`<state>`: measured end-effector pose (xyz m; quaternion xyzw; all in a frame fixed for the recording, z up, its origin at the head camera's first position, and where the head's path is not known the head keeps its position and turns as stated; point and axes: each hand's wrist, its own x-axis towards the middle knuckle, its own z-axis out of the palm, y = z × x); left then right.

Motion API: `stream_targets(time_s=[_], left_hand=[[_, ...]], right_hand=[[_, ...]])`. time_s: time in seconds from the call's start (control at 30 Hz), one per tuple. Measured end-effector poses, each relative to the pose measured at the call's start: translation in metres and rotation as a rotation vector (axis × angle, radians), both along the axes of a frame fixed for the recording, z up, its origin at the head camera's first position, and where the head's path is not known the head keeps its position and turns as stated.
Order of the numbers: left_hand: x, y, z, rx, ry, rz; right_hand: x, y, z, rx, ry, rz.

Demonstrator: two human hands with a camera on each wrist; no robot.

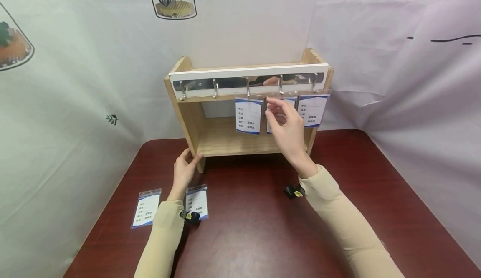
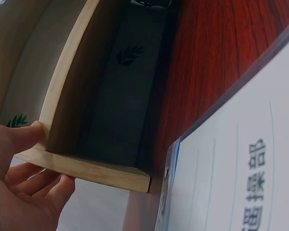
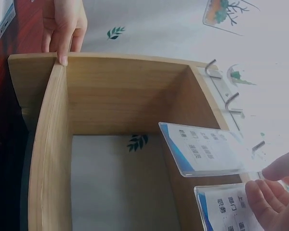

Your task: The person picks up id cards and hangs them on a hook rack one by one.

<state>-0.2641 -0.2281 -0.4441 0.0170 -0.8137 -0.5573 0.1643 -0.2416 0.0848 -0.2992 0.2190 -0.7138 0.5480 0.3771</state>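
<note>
My left hand (image 1: 184, 169) grips the lower left front corner of a wooden shelf (image 1: 225, 136), thumb on the front and fingers around the side panel. My right hand (image 1: 289, 127) is raised at the hook rail, its thumb and fingers at the top right corner of a clear badge holder (image 1: 249, 117) under the middle hook (image 1: 248, 87). In the right wrist view that corner of the badge holder (image 3: 202, 149) appears pinched. Two more badge holders hang to the right; the nearer one (image 3: 226, 207) is partly behind my hand, the other (image 1: 313, 111) at the last hook.
On the red-brown table (image 1: 240, 228) lie a badge holder (image 1: 146, 207) at the left and another badge holder (image 1: 197, 203) partly behind my left wrist. Two left hooks (image 1: 215, 88) carry nothing. A pale patterned curtain (image 1: 406, 82) surrounds the table.
</note>
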Motion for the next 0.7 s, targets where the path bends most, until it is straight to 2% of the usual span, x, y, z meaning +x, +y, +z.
stream_targets(time_s=[0.27,0.7], left_hand=[[-0.001,0.002,0.0,-0.018,-0.006,0.021],[0.0,0.0,0.0,-0.035,-0.012,0.016]], right_hand=[[0.005,0.023,-0.007,0.014,0.034,-0.05],[0.014,0.079,-0.019,-0.02,0.021,-0.268]])
